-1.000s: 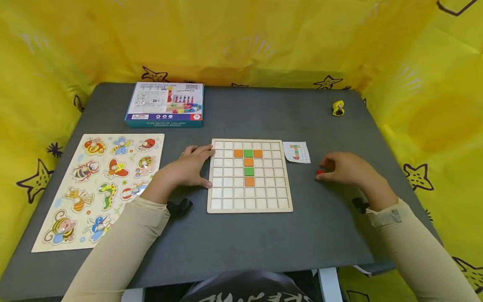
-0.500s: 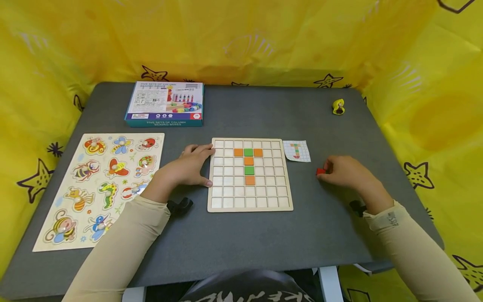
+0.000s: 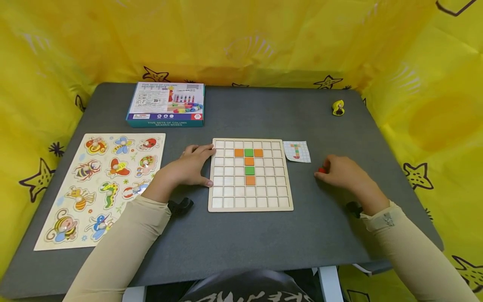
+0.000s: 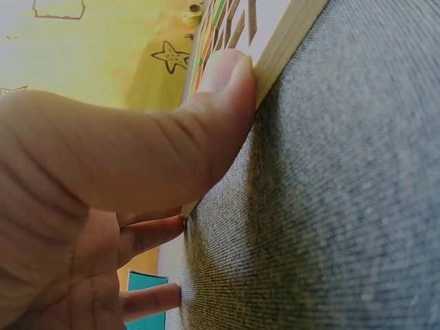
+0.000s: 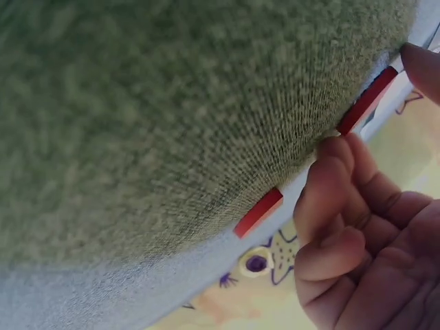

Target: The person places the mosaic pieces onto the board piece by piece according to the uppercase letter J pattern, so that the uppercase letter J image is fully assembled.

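Note:
A wooden grid board (image 3: 250, 208) with white squares lies mid-table, with orange and green squares in a T-like pattern. My left hand (image 3: 190, 167) rests along its left edge, fingers spread; in the left wrist view the thumb (image 4: 223, 89) presses against the board's rim (image 4: 282, 55). To the right of the board, my right hand (image 3: 345, 171) pinches a red tile (image 3: 322, 170) between thumb and fingertips, low over the table. The right wrist view shows that red tile (image 5: 368, 102) between the fingertips and a second red tile (image 5: 258, 212) lying beside the hand, hidden in the head view.
A small pattern card (image 3: 297, 151) lies against the board's right side. An insect puzzle board (image 3: 102, 167) is at left, partly under the left arm. Behind it sits a boxed toy set (image 3: 166, 105). A small yellow piece (image 3: 338, 108) lies at the back right.
My right hand has shifted slightly to the left and its fingers have closed over more of the red tile. The left hand and the board have stayed in place.

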A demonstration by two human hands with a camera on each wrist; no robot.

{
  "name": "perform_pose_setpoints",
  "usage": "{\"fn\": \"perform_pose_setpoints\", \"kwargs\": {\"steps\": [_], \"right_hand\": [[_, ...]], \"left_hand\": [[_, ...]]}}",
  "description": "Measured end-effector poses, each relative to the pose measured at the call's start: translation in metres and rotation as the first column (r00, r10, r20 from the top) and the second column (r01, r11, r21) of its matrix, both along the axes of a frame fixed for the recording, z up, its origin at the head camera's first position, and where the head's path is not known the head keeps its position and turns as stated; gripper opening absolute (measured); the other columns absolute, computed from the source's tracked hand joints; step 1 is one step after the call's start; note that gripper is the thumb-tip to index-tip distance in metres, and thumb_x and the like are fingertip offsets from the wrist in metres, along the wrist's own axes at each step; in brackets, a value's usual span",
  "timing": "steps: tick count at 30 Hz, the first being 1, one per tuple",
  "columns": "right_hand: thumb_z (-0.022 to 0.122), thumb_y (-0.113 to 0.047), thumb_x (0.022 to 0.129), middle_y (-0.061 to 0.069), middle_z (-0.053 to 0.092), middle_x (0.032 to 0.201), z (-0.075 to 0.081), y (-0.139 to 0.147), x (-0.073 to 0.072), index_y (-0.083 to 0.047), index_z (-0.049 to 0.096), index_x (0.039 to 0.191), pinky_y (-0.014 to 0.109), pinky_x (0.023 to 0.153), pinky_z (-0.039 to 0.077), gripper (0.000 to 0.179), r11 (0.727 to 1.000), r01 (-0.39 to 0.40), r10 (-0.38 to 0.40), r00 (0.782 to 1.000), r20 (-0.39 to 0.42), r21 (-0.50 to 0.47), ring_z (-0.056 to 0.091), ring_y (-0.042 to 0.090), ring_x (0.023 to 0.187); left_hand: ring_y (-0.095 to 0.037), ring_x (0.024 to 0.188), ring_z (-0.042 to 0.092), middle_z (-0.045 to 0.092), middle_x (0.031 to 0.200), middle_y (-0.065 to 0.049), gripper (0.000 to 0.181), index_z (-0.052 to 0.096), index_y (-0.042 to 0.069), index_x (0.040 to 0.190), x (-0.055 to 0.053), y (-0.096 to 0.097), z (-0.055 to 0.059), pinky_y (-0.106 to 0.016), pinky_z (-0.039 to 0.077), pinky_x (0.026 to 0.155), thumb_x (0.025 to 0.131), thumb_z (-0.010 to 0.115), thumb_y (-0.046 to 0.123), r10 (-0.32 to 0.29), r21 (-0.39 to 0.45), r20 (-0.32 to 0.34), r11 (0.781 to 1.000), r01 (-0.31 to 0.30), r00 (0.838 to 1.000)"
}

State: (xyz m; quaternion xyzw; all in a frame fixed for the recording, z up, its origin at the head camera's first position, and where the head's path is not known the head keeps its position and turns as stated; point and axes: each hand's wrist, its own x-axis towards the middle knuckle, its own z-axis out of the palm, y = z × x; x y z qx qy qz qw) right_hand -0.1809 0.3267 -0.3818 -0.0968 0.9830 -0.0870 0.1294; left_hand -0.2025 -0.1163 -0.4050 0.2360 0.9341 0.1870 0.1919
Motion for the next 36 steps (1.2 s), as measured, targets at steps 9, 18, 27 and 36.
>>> {"fn": "perform_pose_setpoints", "kwargs": {"steps": [9, 18, 27, 36], "right_hand": [[0.069, -0.032, 0.087, 0.010, 0.061, 0.077, 0.000, 0.001, -0.003, 0.001, 0.059, 0.090, 0.046, 0.064, 0.046, 0.035, 0.999, 0.047, -0.047, 0.999, 0.027, -0.025, 0.055, 0.027, 0.068], [0.069, -0.038, 0.087, 0.011, 0.061, 0.077, -0.002, 0.002, 0.002, 0.003, 0.060, 0.089, 0.039, 0.059, 0.044, 0.042, 0.989, 0.148, -0.144, 0.983, 0.117, -0.020, 0.054, 0.027, 0.067], [0.076, -0.040, 0.082, 0.002, 0.058, 0.068, 0.008, -0.059, 0.018, -0.006, 0.063, 0.081, 0.034, 0.056, 0.041, 0.036, 0.986, 0.096, -0.087, 0.994, 0.071, -0.136, 0.052, 0.020, 0.062], [0.077, -0.036, 0.081, -0.001, 0.052, 0.061, 0.001, -0.172, 0.033, -0.008, 0.058, 0.077, 0.029, 0.053, 0.039, 0.034, 0.974, -0.181, 0.187, 0.982, 0.033, -0.137, 0.047, 0.016, 0.057]], "left_hand": [[-0.042, 0.141, 0.010, 0.016, 0.161, -0.009, 0.103, 0.028, 0.008, 0.155, -0.003, -0.001, 0.001, -0.064, 0.021, 0.108, 0.075, 0.085, 0.039, 0.004, 0.000, -0.003, 1.000, -0.004, 1.000], [-0.043, 0.142, 0.009, 0.016, 0.161, -0.007, 0.102, 0.028, 0.008, 0.155, 0.001, 0.002, -0.004, -0.063, 0.020, 0.108, 0.075, 0.085, 0.040, 0.002, -0.001, 0.005, 1.000, -0.002, 1.000], [-0.043, 0.141, 0.010, 0.017, 0.161, -0.010, 0.104, 0.028, 0.007, 0.155, 0.003, 0.004, -0.002, -0.064, 0.015, 0.109, 0.074, 0.086, 0.039, -0.001, -0.002, -0.001, 1.000, 0.001, 1.000], [-0.043, 0.141, 0.009, 0.017, 0.161, -0.011, 0.104, 0.028, 0.006, 0.154, 0.001, 0.002, 0.000, -0.063, 0.016, 0.109, 0.074, 0.086, 0.037, 0.012, 0.014, -0.004, 1.000, -0.012, 1.000]]}}
